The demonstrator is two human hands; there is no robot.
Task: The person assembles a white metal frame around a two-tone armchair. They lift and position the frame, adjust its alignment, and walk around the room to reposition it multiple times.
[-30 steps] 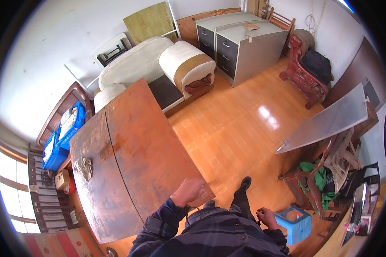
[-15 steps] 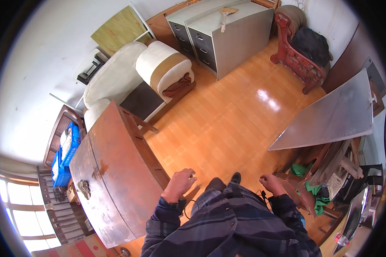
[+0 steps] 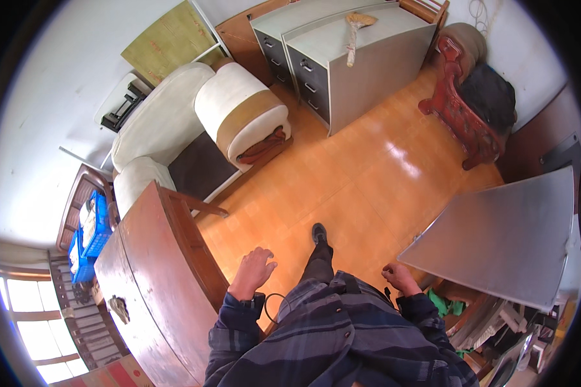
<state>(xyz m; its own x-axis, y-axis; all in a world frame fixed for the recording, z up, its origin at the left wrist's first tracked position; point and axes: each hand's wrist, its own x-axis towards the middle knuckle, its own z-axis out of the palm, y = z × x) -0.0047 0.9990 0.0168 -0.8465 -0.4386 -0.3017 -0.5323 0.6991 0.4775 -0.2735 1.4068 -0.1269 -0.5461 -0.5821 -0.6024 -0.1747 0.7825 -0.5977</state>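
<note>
My left hand hangs in the air beside the brown wooden table, its fingers loosely bent and apart with nothing in them. On the other side of my body, my right hand is half curled and holds nothing that I can see. It is nearest to the large grey panel that slants out from the right. A thin dark cord loops out near my left wrist. One dark shoe is stretched forward on the shiny orange floor.
Ahead stand a white sofa and a grey desk with dark drawers, a brush-like tool on top. A carved red armchair stands at the far right. Blue crates sit beyond the table; green cloth lies under the panel.
I have stepped forward, one foot now well ahead. The table and the panel have slid nearer and lower in view. Both hands have swung slightly and remain without anything in them.
</note>
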